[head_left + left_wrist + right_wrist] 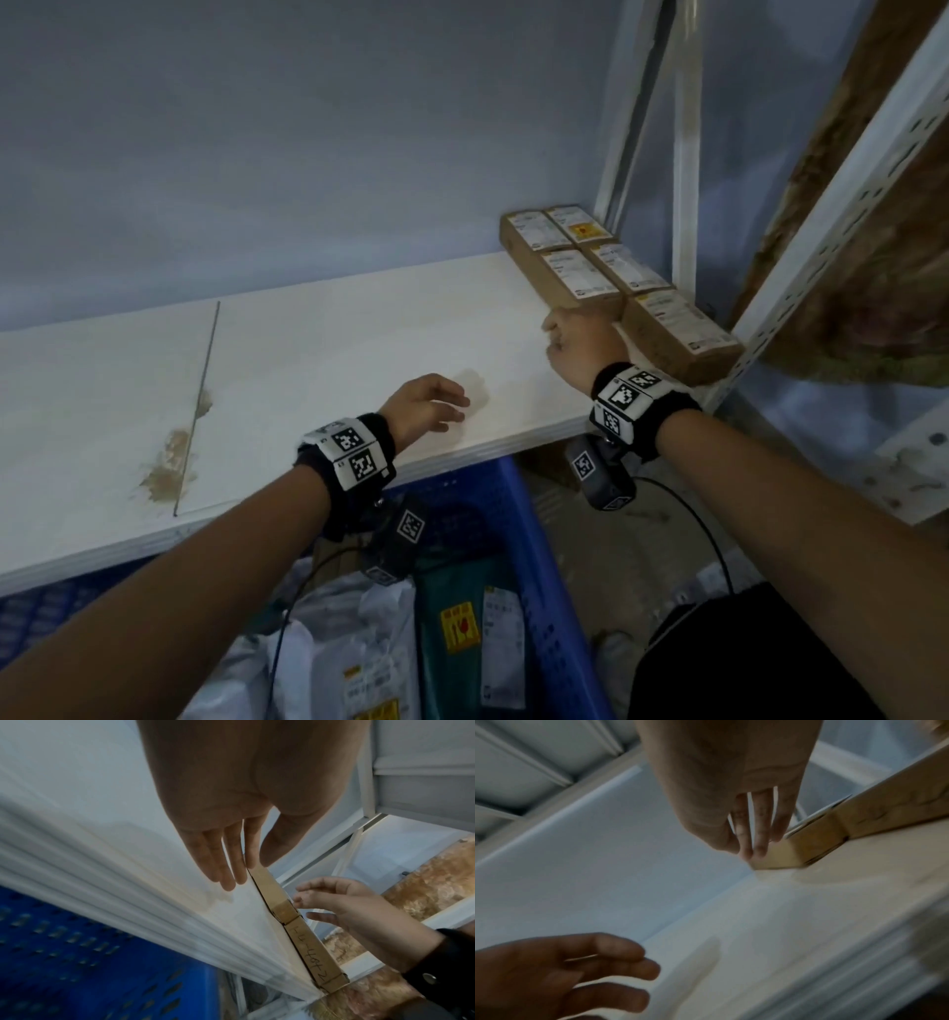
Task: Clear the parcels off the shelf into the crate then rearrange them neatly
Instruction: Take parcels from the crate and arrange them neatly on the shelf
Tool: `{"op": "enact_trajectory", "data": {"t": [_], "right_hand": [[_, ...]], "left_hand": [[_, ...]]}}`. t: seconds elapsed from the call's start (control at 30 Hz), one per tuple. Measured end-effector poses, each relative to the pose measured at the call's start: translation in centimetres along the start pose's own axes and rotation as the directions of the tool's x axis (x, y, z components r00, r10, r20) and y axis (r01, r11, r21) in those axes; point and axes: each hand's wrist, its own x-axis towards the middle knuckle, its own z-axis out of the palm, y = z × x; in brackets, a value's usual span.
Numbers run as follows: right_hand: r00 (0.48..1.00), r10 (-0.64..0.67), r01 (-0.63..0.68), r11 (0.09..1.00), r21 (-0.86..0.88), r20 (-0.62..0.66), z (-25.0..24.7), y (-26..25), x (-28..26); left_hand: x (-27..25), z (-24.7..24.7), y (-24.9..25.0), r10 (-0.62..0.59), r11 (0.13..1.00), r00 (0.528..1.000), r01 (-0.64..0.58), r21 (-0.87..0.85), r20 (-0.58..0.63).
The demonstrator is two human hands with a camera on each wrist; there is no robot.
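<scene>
Several brown cardboard parcels [580, 277] with white labels lie packed together at the right end of the white shelf [308, 360]. My right hand [575, 344] is at the near end of one parcel [808, 841]; its straight fingers [759, 843] touch the box's corner without curling round it. My left hand [431, 406] hovers open just above the bare shelf, left of the parcels, holding nothing. In the left wrist view the left hand [226, 862] points along the shelf toward a parcel's side [308, 949] marked with handwriting, and the right hand [334, 902] is spread beside it.
A blue perforated crate [544, 565] stands below the shelf's front edge with white bagged parcels [359, 642] and a dark green parcel [462, 616] inside. A white slotted metal upright [821, 231] rises right of the parcels. Brown stains [169, 462] mark the shelf's left part.
</scene>
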Motion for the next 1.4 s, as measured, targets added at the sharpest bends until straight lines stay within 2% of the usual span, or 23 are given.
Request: {"op": "enact_trajectory", "data": {"t": [0.13,0.3,0.43,0.6,0.73,0.8,0.9,1.0,1.07,1.13,1.2,1.3,1.37,1.4], "right_hand": [[0.980,-0.127,0.107,0.985,0.132,0.156,2.2,-6.3,-3.4],[0.911,-0.247,0.181,0.959,0.219,0.329,6.4,-10.6,-8.3],[0.839,-0.290,0.229,0.956,0.185,0.460,11.3,-12.0,-11.5],[0.699,-0.230,0.227,0.969,0.096,0.677,16.7,-12.9,-13.9],[0.672,-0.233,0.292,0.956,0.037,0.703,19.1,-15.2,-14.2],[0.645,-0.250,0.313,0.948,0.048,0.722,20.0,-16.6,-14.4],[0.601,-0.294,0.351,0.932,0.085,0.743,21.5,-18.4,-15.2],[0.562,-0.334,0.374,0.919,0.128,0.757,23.1,-19.6,-16.0],[0.569,-0.323,0.366,0.923,0.119,0.756,23.9,-20.5,-16.0],[0.612,-0.316,0.386,0.919,0.075,0.725,24.2,-21.7,-15.7],[0.614,-0.318,0.420,0.907,0.042,0.722,24.4,-23.4,-15.4],[0.528,-0.331,0.470,0.881,0.056,0.782,25.2,-26.5,-15.4],[0.483,-0.341,0.481,0.873,0.081,0.807,26.5,-28.2,-15.8],[0.465,-0.349,0.492,0.866,0.090,0.814,27.3,-28.8,-16.1]], "left_hand": [[-4.1,-2.9,-2.0,-0.072,0.997,0.997,0.071,0.043,0.017],[-8.5,-5.6,-7.7,-0.216,0.960,0.973,0.197,0.199,0.080],[-10.6,-7.8,-12.4,-0.307,0.872,0.947,0.239,0.428,0.097],[-12.0,-11.6,-17.5,-0.371,0.830,0.928,0.347,0.436,-0.033],[-13.6,-14.6,-20.5,-0.423,0.755,0.900,0.415,0.507,-0.106],[-14.4,-15.8,-21.8,-0.476,0.703,0.868,0.472,0.532,-0.141],[-16.0,-17.7,-23.5,-0.578,0.579,0.800,0.542,0.609,-0.162],[-17.4,-19.2,-25.4,-0.593,0.543,0.782,0.564,0.622,-0.191],[-17.7,-20.2,-26.5,-0.575,0.566,0.776,0.607,0.558,-0.261],[-17.8,-21.5,-27.2,-0.533,0.558,0.762,0.643,0.525,-0.366],[-18.1,-22.8,-28.0,-0.525,0.551,0.725,0.689,0.471,-0.447],[-17.5,-25.1,-31.7,-0.574,0.541,0.693,0.721,0.433,-0.436],[-17.2,-26.6,-36.1,-0.610,0.525,0.680,0.732,0.434,-0.407],[-17.7,-26.5,-36.4,-0.629,0.511,0.666,0.743,0.433,-0.400]]}}
